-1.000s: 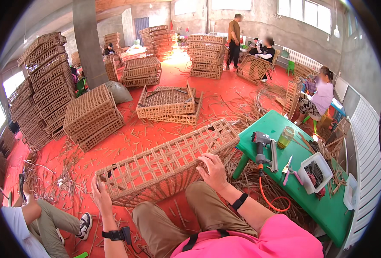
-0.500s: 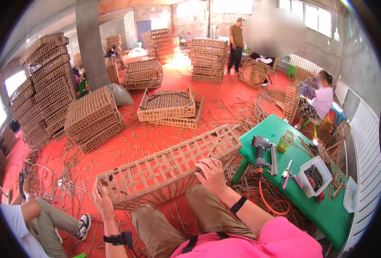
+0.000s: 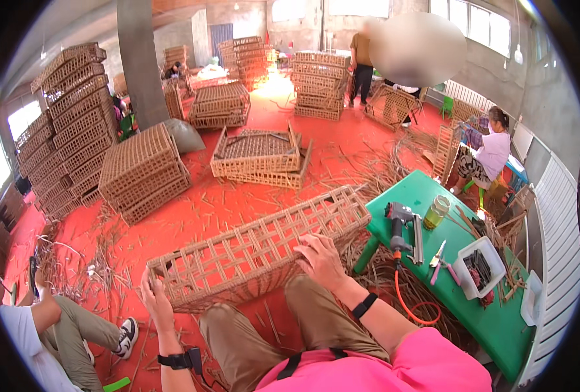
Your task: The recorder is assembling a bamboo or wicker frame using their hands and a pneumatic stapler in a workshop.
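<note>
A long, shallow woven wicker basket (image 3: 238,255) lies on its long side across my knees, its open lattice side facing up. My left hand (image 3: 156,302) is closed on its left end, fingers up along the corner. On the near long edge, towards the right, my right hand (image 3: 321,261) rests with its fingers bent over the rim. Part of the basket's lower side is hidden behind my knees and right hand.
At my right, a green table (image 3: 404,189) holds a nail gun (image 3: 402,228) with an orange hose, a jar (image 3: 436,212), scissors (image 3: 438,253) and a white tub (image 3: 461,269). Stacked baskets (image 3: 139,166) stand ahead. A person's leg (image 3: 84,323) is at lower left; cane scraps litter the red floor.
The view has shifted slightly, so the background sits a little higher. Both hands keep their places on the basket. The seated person at the right has turned their head.
</note>
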Motion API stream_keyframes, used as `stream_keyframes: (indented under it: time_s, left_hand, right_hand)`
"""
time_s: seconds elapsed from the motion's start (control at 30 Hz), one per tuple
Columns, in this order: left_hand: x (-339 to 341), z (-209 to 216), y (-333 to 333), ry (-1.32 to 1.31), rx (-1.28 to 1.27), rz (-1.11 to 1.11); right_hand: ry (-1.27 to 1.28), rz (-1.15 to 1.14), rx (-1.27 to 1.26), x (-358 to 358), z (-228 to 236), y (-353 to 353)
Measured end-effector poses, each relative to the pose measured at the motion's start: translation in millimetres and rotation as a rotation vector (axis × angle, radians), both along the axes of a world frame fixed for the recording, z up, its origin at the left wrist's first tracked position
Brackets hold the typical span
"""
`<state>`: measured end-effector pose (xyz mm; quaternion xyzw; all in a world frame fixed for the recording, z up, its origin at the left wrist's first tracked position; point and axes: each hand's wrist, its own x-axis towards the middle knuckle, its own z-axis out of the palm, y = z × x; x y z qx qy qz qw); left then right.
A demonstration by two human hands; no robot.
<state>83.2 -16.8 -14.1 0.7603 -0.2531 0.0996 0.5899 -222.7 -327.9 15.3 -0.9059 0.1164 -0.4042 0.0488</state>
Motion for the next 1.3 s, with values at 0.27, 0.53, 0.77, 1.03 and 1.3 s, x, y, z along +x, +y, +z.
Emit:
stream_keyframes:
  time_s: [0.27,0.53,0.77,1.03,1.3]
  left_hand:
    - [-6,11,-3,-0.027,-0.003,0.009]
    - [4,2,-8,-0.034,0.001,0.040]
    - [1,18,-16,0.001,-0.024,-0.016]
    - [53,4,-23,-0.006,0.093,0.005]
    - [81,33,-56,0.087,0.133,0.015]
  right_hand:
    - [0.050,0.005,-0.027,0,9,-1]
    - [0.009,-0.002,-0.063,6,0,-8]
    - [0.011,-0.011,-0.062,11,3,-10]
    - [-0.115,0.008,0.029,41,-8,-21]
    - [-0.253,-0.099,0.142,32,-24,-29]
